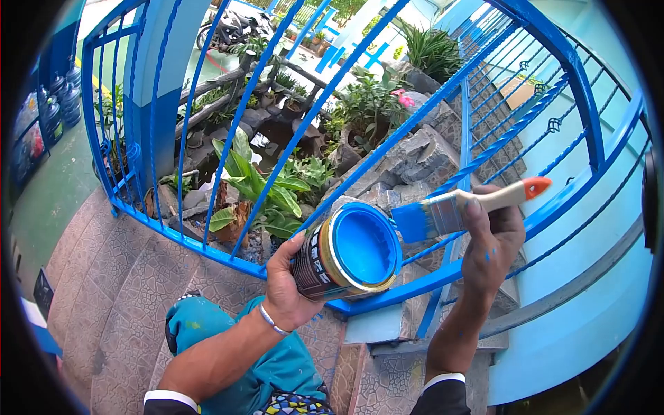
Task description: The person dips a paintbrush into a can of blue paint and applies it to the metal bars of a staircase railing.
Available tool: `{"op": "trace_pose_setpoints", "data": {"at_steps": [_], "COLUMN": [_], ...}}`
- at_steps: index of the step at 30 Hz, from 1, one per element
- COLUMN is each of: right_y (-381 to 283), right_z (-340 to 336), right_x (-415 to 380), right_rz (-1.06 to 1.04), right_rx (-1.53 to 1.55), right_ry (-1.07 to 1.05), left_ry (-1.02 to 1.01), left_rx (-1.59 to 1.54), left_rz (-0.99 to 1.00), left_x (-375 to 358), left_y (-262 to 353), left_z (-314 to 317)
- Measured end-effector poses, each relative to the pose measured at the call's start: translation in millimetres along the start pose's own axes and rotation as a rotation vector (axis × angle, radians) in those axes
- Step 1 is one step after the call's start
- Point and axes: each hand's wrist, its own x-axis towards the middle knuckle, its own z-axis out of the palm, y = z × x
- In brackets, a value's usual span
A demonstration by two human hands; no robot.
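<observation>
My left hand (289,287) is closed around a paint can (346,252), which is tilted so its open top shows bright blue paint inside. Just right of the can, my right hand (492,242) grips a paintbrush (501,199) by its pale, orange-tipped handle. Blue paint coats the bristles, which point left beside the can's rim. Small blue spots mark my right hand. Behind both hands runs a blue metal railing (415,296) with twisted bars.
Patterned stone steps (145,304) curve below and left of the railing. Beyond it are rocks, plants (263,180) and a small pond. A light blue curved wall (588,311) stands at right. Water jugs (66,104) and a motorcycle (232,29) are farther off.
</observation>
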Motion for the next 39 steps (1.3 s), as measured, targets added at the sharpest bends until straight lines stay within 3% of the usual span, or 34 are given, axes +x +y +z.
{"op": "trace_pose_setpoints", "data": {"at_steps": [4, 5, 12, 16, 20, 23, 26, 27, 30, 34, 39], "right_y": [6.2, 5.8, 9.0, 27.8, 52.4, 78.2, 124.3, 135.1, 173.1, 238.0, 275.8], "right_z": [-13.4, -20.2, -63.5, -92.2, -86.2, -83.3, -58.3, -45.3, -16.8, 12.7, 54.0], "right_x": [-7.0, -5.2, -21.9, -57.2, -87.1, -98.0, -104.4, -112.4, -131.9, -168.9, -188.9], "right_rz": [-0.325, -0.377, -0.548, -0.432, -0.202, 0.085, 0.126, 0.049, 0.253, -0.048, -0.171], "right_rx": [0.059, -0.047, -0.154, -0.102, -0.232, -0.437, -0.568, -0.661, -0.685, -0.618, -0.621], "right_ry": [-0.471, -0.554, -0.565, -0.321, -0.302, -0.647, -1.011, -1.064, -1.256, -1.316, -1.433], "left_ry": [0.003, 0.002, 0.003, 0.005, -0.025, -0.097, -0.114, -0.108, -0.106, -0.112, -0.115], "left_rx": [0.001, -0.012, -0.077, -0.122, -0.193, -0.221, -0.230, -0.221, -0.219, -0.246, -0.272], "left_rz": [0.015, 0.014, 0.012, 0.076, 0.075, 0.106, 0.112, 0.119, 0.134, 0.167, 0.157], "left_x": [1.8, 1.5, 1.1, 5.9, 0.5, 0.4, -0.5, -0.4, -0.9, -2.8, -1.3], "left_y": [-0.2, 0.2, 4.7, 3.5, 11.0, 17.0, 20.3, 20.3, 23.4, 27.6, 29.5], "left_z": [-2.6, -2.8, -2.0, -7.0, -1.2, -3.2, -4.6, -4.8, -7.3, 0.0, -5.1]}}
